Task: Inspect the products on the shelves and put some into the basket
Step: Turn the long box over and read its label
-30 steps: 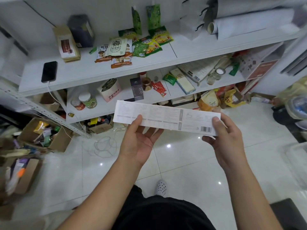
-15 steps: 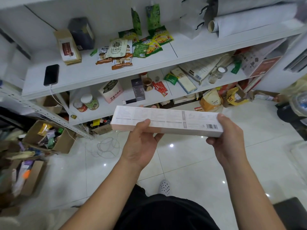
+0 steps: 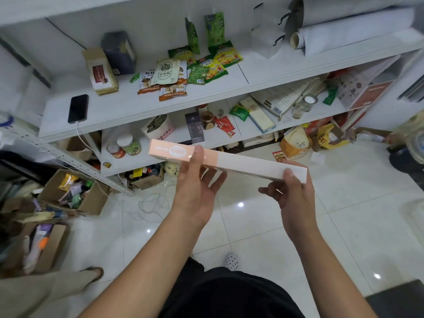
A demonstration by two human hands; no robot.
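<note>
A long flat box (image 3: 241, 165), pink at its left end and white at its right, is held level in front of the shelves. My left hand (image 3: 197, 187) grips it near the pink end, thumb on top. My right hand (image 3: 291, 193) holds the white end, thumb on the corner. The white shelves (image 3: 263, 72) behind carry snack packets (image 3: 169, 76), green pouches (image 3: 213, 31), a brown bag (image 3: 101, 72) and a dark box (image 3: 119, 51). The lower shelf has jars (image 3: 129, 144) and small boxes (image 3: 195, 127). No basket is in view.
A black phone (image 3: 78, 108) lies charging on the upper shelf's left end. Open cardboard boxes (image 3: 75, 191) full of goods stand on the tiled floor at left. Bags (image 3: 296, 143) sit on the floor under the shelves. Another person's foot (image 3: 94, 273) is at lower left.
The box has been turned over: its printed side with the barcode faced me before, now its pink and white face shows. Both hands kept hold and shifted slightly right.
</note>
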